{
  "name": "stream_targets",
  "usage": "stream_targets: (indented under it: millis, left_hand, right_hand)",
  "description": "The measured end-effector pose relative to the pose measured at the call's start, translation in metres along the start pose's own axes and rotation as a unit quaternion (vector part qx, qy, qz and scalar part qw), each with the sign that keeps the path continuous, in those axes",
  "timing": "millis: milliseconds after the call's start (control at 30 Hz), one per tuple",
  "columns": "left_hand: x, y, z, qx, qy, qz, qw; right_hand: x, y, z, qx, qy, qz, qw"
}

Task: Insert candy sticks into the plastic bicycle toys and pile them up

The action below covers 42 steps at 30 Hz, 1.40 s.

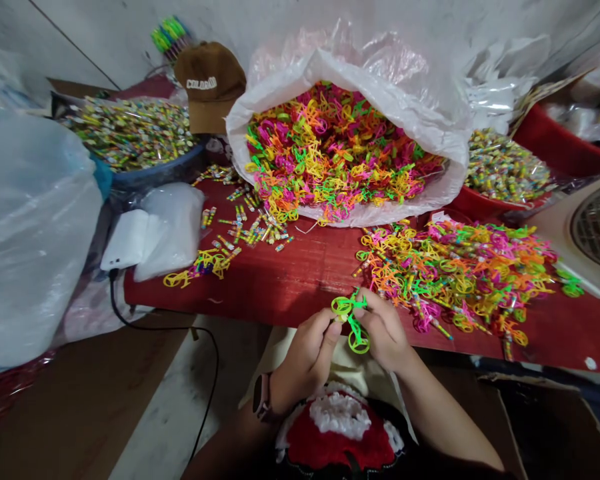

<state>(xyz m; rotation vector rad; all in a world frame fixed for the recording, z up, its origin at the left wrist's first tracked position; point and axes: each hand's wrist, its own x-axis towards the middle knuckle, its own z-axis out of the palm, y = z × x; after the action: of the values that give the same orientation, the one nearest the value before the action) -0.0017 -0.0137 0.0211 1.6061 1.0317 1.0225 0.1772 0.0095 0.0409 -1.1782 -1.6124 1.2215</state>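
We are holding our left hand (307,357) and right hand (383,328) close together, fingers (375,310) curling inward and pinching, our left forearm (235,447) and right forearm (445,413) angling in from either side.

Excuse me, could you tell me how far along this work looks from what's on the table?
Looks done: the neon plastic bicycle toys heaped on the red table, some with striped sticks. In hand: a green bicycle toy, held by the left hand and right hand. Left: a white sack of bicycles, and a blue basin of sticks.
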Motion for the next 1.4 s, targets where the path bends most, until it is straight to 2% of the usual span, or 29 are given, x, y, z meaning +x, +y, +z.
stream_targets:
  millis: [100, 167, 300, 400, 500, 667, 767, 833, 867, 900, 967, 1033, 1067, 1133, 1233, 1267, 1333, 1400]
  left_hand:
    - [0.000, -0.004, -0.001, 0.043, 0.000, 0.022, 0.999]
    - [0.000, -0.008, -0.002, 0.094, 0.005, 0.061, 0.994]
    - [0.002, -0.014, -0.007, 0.209, 0.011, 0.146, 0.967]
    - [0.002, -0.012, -0.009, 0.243, 0.003, 0.189, 0.951]
    - [0.000, -0.010, -0.008, 0.235, 0.000, 0.193, 0.953]
    - [-0.003, -0.014, 0.001, 0.203, -0.013, 0.138, 0.969]
    - [0.009, -0.022, -0.005, 0.209, -0.051, 0.118, 0.969]
    - [0.025, -0.030, -0.022, 0.235, -0.055, 0.113, 0.964]
    - [0.035, -0.035, -0.034, 0.257, -0.040, 0.106, 0.960]
    - [0.045, -0.040, -0.049, 0.292, 0.003, 0.089, 0.952]
    - [0.067, -0.053, -0.083, 0.378, 0.094, 0.055, 0.919]
    - [0.088, -0.067, -0.116, 0.442, 0.124, 0.043, 0.888]
    - [0.098, -0.074, -0.131, 0.460, 0.115, 0.049, 0.879]
    - [0.117, -0.085, -0.153, 0.473, 0.065, 0.062, 0.876]
    - [0.140, -0.096, -0.169, 0.478, -0.018, 0.074, 0.875]
    - [0.145, -0.099, -0.170, 0.476, -0.036, 0.078, 0.875]
    - [0.154, -0.101, -0.169, 0.469, -0.051, 0.084, 0.878]
    - [0.158, -0.101, -0.166, 0.462, -0.046, 0.088, 0.881]
  right_hand:
    - [-0.002, 0.000, 0.003, -0.010, 0.004, -0.016, 1.000]
    - [-0.001, -0.002, 0.004, -0.027, 0.008, -0.013, 1.000]
    - [0.001, -0.006, 0.004, -0.057, 0.002, 0.006, 0.998]
    - [0.001, -0.008, 0.003, -0.050, -0.003, 0.005, 0.999]
    - [-0.001, -0.007, 0.006, -0.040, 0.004, 0.008, 0.999]
    - [0.002, -0.006, 0.008, -0.071, 0.003, 0.021, 0.997]
    - [0.012, -0.012, -0.020, -0.148, -0.001, 0.028, 0.989]
    - [0.019, -0.018, -0.056, -0.216, 0.036, 0.039, 0.975]
    - [0.023, -0.021, -0.077, -0.257, 0.061, 0.053, 0.963]
    - [0.027, -0.023, -0.098, -0.315, 0.078, 0.079, 0.943]
    - [0.037, -0.026, -0.132, -0.441, 0.120, 0.137, 0.879]
    - [0.050, -0.028, -0.147, -0.522, 0.163, 0.121, 0.829]
    - [0.058, -0.029, -0.147, -0.542, 0.174, 0.089, 0.817]
    - [0.080, -0.033, -0.133, -0.552, 0.158, 0.013, 0.818]
    - [0.127, -0.037, -0.094, -0.536, 0.066, -0.042, 0.841]
    - [0.144, -0.036, -0.080, -0.539, 0.023, -0.041, 0.841]
    - [0.177, -0.029, -0.057, -0.570, -0.035, 0.028, 0.820]
    - [0.202, -0.017, -0.038, -0.578, -0.045, 0.062, 0.813]
